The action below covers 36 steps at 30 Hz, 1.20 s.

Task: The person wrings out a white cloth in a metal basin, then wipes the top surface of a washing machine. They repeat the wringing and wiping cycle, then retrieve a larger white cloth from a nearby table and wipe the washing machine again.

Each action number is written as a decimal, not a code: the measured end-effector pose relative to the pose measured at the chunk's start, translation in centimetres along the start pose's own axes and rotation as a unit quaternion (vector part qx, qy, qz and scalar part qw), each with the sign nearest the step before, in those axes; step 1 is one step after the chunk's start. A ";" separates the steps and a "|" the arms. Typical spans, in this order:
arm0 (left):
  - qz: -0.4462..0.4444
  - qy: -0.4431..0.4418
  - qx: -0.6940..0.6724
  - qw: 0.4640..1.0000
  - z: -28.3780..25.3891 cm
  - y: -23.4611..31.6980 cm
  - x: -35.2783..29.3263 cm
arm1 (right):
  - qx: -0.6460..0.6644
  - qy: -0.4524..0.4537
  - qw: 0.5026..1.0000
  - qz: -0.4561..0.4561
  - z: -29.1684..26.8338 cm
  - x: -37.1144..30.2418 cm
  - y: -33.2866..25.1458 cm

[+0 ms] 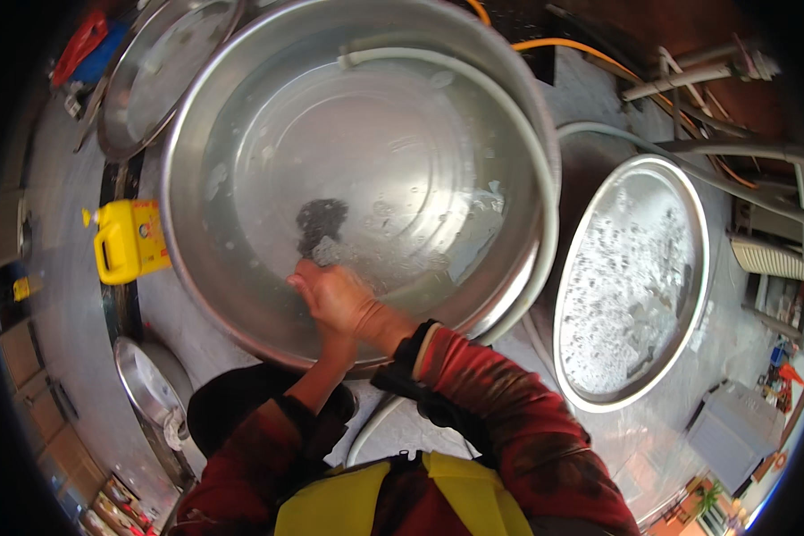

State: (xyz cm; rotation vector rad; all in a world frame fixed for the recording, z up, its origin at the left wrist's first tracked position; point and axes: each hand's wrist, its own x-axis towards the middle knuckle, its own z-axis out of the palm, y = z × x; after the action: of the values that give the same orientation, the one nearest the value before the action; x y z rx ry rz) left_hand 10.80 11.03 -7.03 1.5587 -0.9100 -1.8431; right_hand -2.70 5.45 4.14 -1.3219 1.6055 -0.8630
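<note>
My hands meet over the near side of a large round metal basin [177,223] holding shallow, clear water. My right hand [344,299] is closed and lies over my left hand [332,344], hiding most of its fingers. Whatever they grip, if anything, does not show. Just beyond the knuckles is a dark patch [320,223] at the water; whether it is an object or a reflection I cannot tell. A pale hose [518,125] curves over the basin's right side, its end inside near the far wall. Thin foam patches and a clear film-like piece [473,250] show in the water.
To the right stands an oval-looking metal tub [630,286] of foamy water. A yellow jug [132,241] stands left of the basin, with a smaller metal bowl [147,380] nearer me. Another metal basin [116,116] sits far left. An orange hose [563,42] and pipes lie far right.
</note>
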 end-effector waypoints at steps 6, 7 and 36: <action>0.100 -0.080 0.088 0.988 2.4 6.4 -2.0 | -0.010 0.107 0.994 0.002 -2.6 -0.9 -4.3; 0.095 -0.094 0.079 0.988 3.1 8.6 -3.2 | -0.002 0.144 0.989 -0.008 -3.3 -1.4 -5.7; -0.211 -0.787 0.259 0.519 36.3 43.5 -48.6 | 0.575 0.492 0.648 0.080 -32.9 -54.1 -40.4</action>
State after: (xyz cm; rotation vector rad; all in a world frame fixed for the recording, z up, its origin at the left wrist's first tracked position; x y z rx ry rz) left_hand -17.13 27.02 60.28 -0.4216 -1.9790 -3.4557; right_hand -13.81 50.08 63.52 0.3357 1.2577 -2.1844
